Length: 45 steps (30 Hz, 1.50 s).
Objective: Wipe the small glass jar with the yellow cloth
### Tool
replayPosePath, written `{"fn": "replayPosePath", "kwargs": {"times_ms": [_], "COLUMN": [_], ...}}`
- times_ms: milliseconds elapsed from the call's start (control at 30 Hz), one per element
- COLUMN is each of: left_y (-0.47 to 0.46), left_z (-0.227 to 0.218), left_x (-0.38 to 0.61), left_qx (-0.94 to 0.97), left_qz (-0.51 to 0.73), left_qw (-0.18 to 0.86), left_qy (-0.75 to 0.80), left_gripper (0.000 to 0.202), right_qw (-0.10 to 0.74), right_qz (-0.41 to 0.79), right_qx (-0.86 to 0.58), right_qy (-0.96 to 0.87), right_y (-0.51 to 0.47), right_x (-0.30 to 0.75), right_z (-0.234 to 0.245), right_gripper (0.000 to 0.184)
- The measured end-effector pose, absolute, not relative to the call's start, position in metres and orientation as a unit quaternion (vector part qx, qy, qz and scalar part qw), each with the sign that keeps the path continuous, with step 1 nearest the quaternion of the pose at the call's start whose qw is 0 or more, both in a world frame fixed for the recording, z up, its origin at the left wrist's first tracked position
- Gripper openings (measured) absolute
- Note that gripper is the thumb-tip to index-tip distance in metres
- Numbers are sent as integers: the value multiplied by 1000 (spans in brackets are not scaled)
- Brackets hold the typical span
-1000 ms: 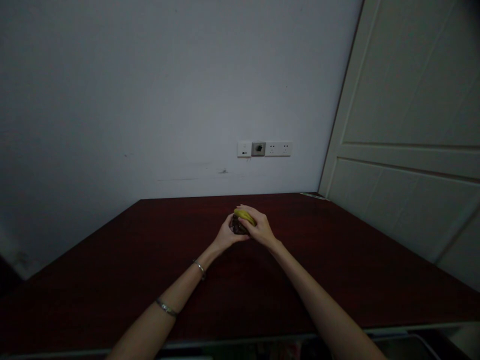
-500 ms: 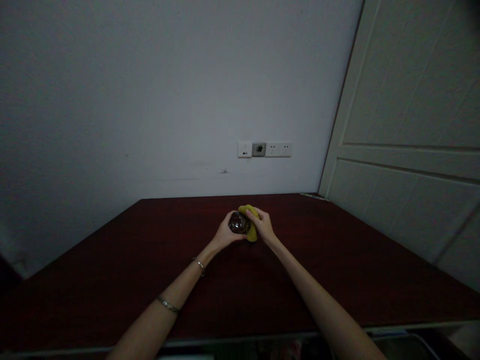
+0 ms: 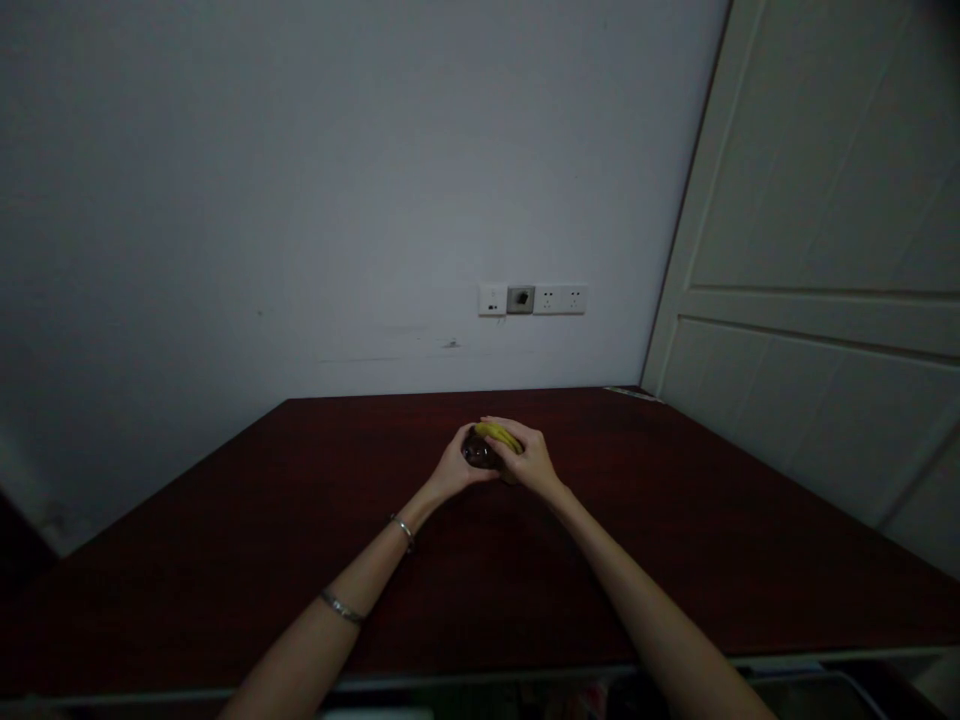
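Note:
Both hands meet near the far middle of a dark red wooden table (image 3: 300,560). My left hand (image 3: 454,470) is wrapped round a small dark glassy object (image 3: 475,455), perhaps a glass or jar. My right hand (image 3: 531,460) presses a yellow cloth (image 3: 496,434) over the top of that object, fingers curled over the cloth. Two thin bracelets sit on my left forearm.
A white wall (image 3: 300,200) rises behind the table, with a row of power sockets (image 3: 532,299) just above the hands. A pale panelled door (image 3: 825,280) stands at the right, along the table's right edge. The room is dim.
Half a second ago the yellow cloth hung at the object's right side; now my right hand holds it over the top again. My left hand has stayed on the object.

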<state>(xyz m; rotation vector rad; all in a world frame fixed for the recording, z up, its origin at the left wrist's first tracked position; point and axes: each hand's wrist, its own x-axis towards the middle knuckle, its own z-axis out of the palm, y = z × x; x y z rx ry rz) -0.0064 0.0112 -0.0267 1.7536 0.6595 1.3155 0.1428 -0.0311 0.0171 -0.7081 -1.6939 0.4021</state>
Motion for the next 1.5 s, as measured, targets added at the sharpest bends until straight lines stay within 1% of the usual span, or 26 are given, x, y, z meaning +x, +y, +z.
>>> {"fn": "replayPosePath", "kwargs": {"times_ms": [100,200,267,333,500,567,633,700,800,867,967,1067,1167,1267,1333,1500], "left_y": [8,6,5,6,9,9,8,5,2,0,-1,0,3,8,10,7], "left_z": [-24,-21,-21,-21,-24,-24,-23,-21,-19,-18,-18,-18,-19,-21,-23,-22], "left_x": [-8,-9,-9,-8,-6,-6,-7,-8,-8,-7,-5,-3,-3,-5,-7,-7], "left_qx": [706,712,713,713,692,687,693,704,715,715,708,697,671,645,647,675], "left_qz": [513,507,511,516,529,529,524,515,498,492,499,508,527,547,551,532], "left_qw": [410,413,403,390,401,405,395,389,411,427,433,432,435,445,436,417], "left_qy": [263,255,261,271,285,291,298,297,268,253,249,264,288,294,297,294], "left_gripper": [81,81,81,81,79,80,80,81,81,80,80,81,79,76,77,82], "right_qw": [630,647,646,643,612,600,605,619,629,630,638,639,614,581,581,637], "right_qz": [269,380,403,370,196,168,189,240,309,328,312,256,186,142,146,231], "right_qx": [-334,-348,-351,-352,-324,-312,-319,-340,-371,-379,-376,-366,-336,-304,-303,-358], "right_qy": [-647,-562,-545,-571,-694,-717,-705,-666,-609,-593,-595,-627,-690,-742,-741,-643], "right_y": [-22,-12,-10,-13,-30,-31,-28,-22,-12,-9,-10,-17,-28,-34,-34,-20], "right_x": [144,147,149,148,140,139,141,145,152,154,153,150,146,143,142,147], "right_z": [13,9,8,9,13,12,11,9,7,7,8,11,14,14,13,10], "right_gripper": [30,37,39,38,31,30,30,31,36,38,38,34,29,30,30,31]}}
